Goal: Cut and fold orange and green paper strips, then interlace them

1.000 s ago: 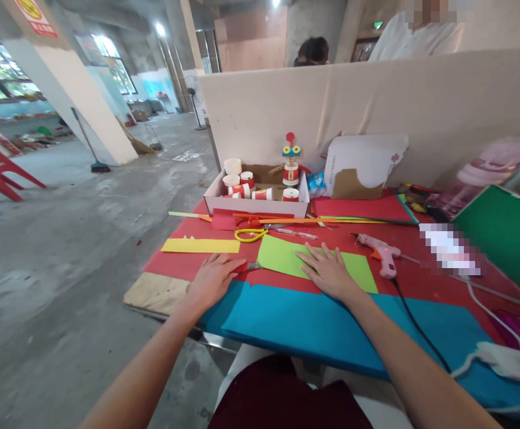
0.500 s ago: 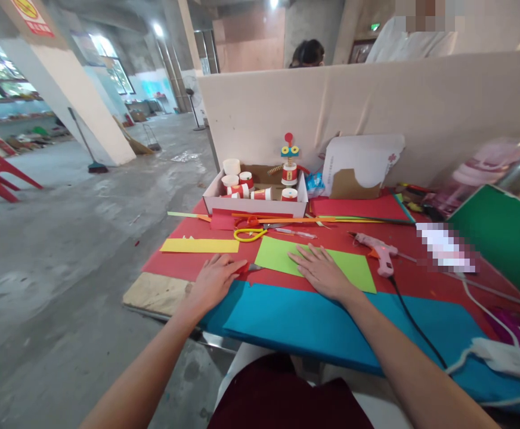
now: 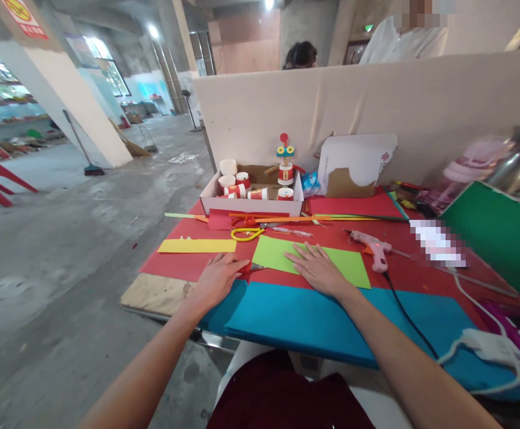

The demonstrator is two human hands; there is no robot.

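Observation:
My left hand (image 3: 217, 277) rests palm down near the table's front left, its fingers closed over a red-handled bladed tool (image 3: 244, 269). The tool's pointed metal blade sticks out rightward to the left edge of a light green paper sheet (image 3: 353, 268); its full shape is hidden by my fingers. With fingers spread, my right hand (image 3: 317, 269) lies flat on the green sheet. Left of the sheet and beyond my left hand is a yellow paper strip (image 3: 197, 246). Blue paper (image 3: 313, 322) covers the table's front edge beneath my forearms.
Behind the sheet lie yellow-handled scissors (image 3: 244, 234). A pink glue gun (image 3: 376, 249) with a black cord is at the right. At the back stands a box (image 3: 251, 207) of paper cups and a cup figure (image 3: 285, 173). A green board (image 3: 501, 238) leans far right.
The whole view has shifted slightly to the left. Both hands, the green sheet and the red-handled tool keep nearly the same places relative to one another.

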